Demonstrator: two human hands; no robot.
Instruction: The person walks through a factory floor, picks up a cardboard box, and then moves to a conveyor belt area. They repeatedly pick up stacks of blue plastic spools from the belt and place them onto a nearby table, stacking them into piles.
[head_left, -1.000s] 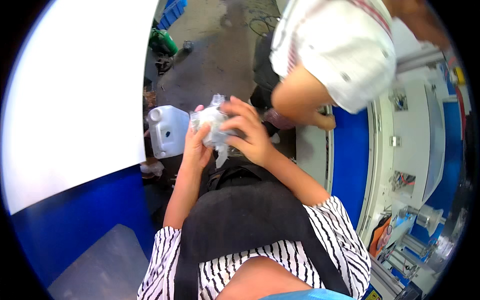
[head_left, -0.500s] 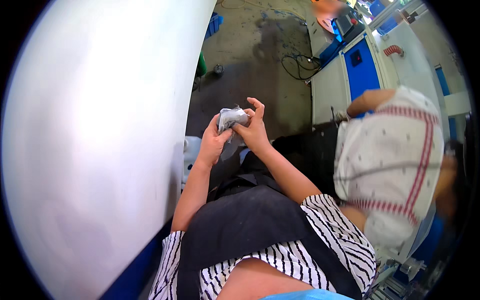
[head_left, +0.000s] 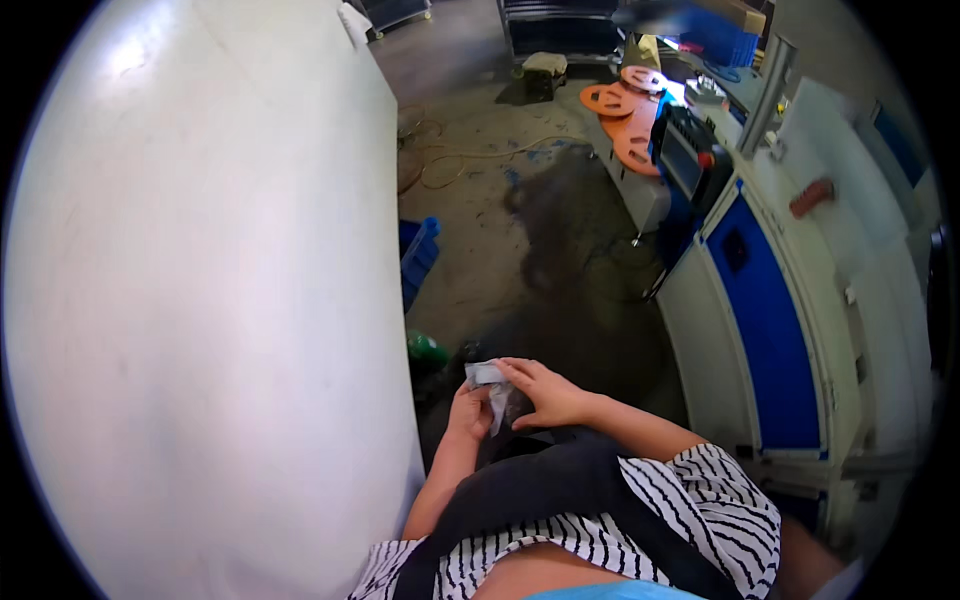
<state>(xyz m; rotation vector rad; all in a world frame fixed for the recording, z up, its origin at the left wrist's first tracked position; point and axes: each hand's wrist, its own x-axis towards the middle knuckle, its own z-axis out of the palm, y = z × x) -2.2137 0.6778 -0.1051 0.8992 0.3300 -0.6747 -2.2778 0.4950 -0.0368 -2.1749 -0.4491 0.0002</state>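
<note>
A small crumpled, whitish-grey piece that looks like a thin plastic bag is held in front of my waist. My left hand is closed round its left side and lower part, with a loose strip hanging between the hands. From the right, my right hand reaches over the bag's upper edge. Its fingers lie on the bag, while the thumb stands lower, apart from the fingers. What the bag contains, if anything, cannot be made out.
A large white panel rises close on my left. Beside it are a blue crate and a green rounded object. White-and-blue machine cabinets line the right, with orange discs farther off. A hose crosses the floor.
The view has tilted up and ahead, so my hands sit lower in it. The co-worker at right has mostly left view. My right hand has shifted over the bag's top.
</note>
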